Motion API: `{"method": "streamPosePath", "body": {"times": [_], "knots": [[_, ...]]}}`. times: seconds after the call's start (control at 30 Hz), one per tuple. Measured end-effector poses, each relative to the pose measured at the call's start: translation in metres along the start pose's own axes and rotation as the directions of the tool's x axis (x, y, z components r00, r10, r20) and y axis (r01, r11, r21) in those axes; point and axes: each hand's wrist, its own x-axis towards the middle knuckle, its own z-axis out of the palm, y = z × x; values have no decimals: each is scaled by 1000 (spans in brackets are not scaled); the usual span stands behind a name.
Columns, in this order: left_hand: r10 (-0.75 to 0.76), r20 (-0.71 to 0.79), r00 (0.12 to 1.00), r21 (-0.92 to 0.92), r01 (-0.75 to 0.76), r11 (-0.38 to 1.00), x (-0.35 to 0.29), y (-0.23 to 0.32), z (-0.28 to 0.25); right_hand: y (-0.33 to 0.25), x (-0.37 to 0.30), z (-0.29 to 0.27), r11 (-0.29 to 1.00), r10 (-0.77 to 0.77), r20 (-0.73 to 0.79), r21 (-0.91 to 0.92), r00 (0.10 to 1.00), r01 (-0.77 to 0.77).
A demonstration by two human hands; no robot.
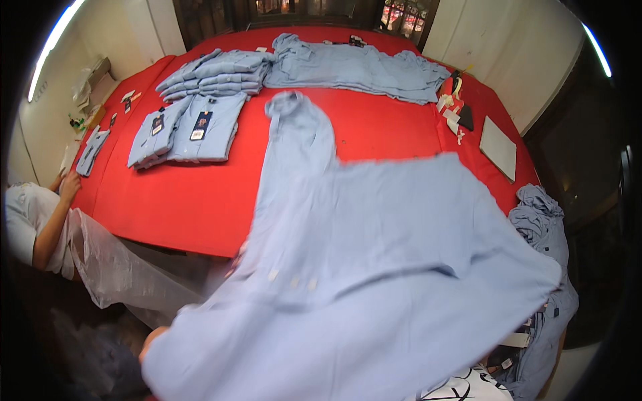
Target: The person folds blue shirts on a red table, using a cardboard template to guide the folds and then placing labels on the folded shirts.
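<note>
A large light-blue shirt spreads across the near half of the view, partly in the air and blurred by motion. One sleeve of it reaches up over the red table. Only a small strip of skin of my left hand shows at the shirt's lower left edge; the cloth covers its fingers. My right hand is not in view. Beyond the shirt, two folded blue shirts with dark hang tags lie on the table, in front of a stack of folded shirts.
The red-covered table carries unfolded blue garments at the back, and a white board with tags at right. More blue garments hang at far right. At left, a co-worker's hand is near a folded garment; clear plastic hangs beside.
</note>
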Motion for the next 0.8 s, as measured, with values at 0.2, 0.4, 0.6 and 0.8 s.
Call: {"method": "streamPosePath", "body": {"times": [0.2, 0.4, 0.6, 0.8], "knots": [[306, 198, 931, 77, -326, 942, 60, 82, 27, -14, 30, 77, 996, -87, 128, 30, 988, 84], [294, 615, 732, -131, -273, 953, 246, 97, 200, 74, 148, 95, 983, 184, 468, -87, 865, -162], [96, 301, 949, 773, -301, 558, 354, -35, 128, 189, 84, 147, 623, 434, 338, -782, 835, -7], [92, 102, 990, 939, -127, 318, 220, -77, 90, 156, 29, 23, 167, 143, 211, -968, 967, 186]]}}
